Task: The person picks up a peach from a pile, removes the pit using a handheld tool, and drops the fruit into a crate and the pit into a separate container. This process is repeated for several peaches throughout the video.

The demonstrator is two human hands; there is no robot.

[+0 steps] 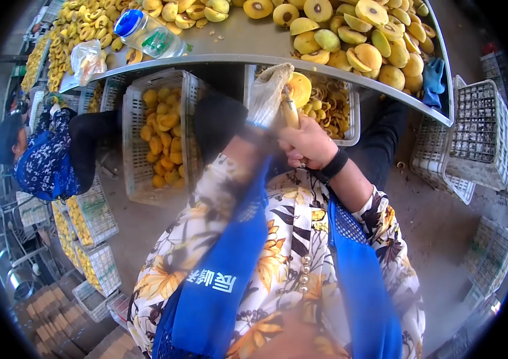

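Over the table's front edge, my left hand (270,93), in a pale knitted glove, is closed around a yellow fruit half (299,90), with its fingers partly hidden. My right hand (311,143) is bare, wears a black wristband, and grips the light wooden handle (290,112) of a tool. The tool's upper end meets the fruit; its tip is hard to make out. Below and behind the fruit, a white crate (354,113) holds cut yellow pieces. Many halved fruits (367,57) lie piled on the metal table (230,37).
A crate (134,143) of orange-yellow fruit stands left of my knees. On the table are a blue-lidded jar (152,39), a plastic bag (88,61) and a blue glove (433,82). Another person (47,155) sits far left. Crates (478,131) are stacked at right.
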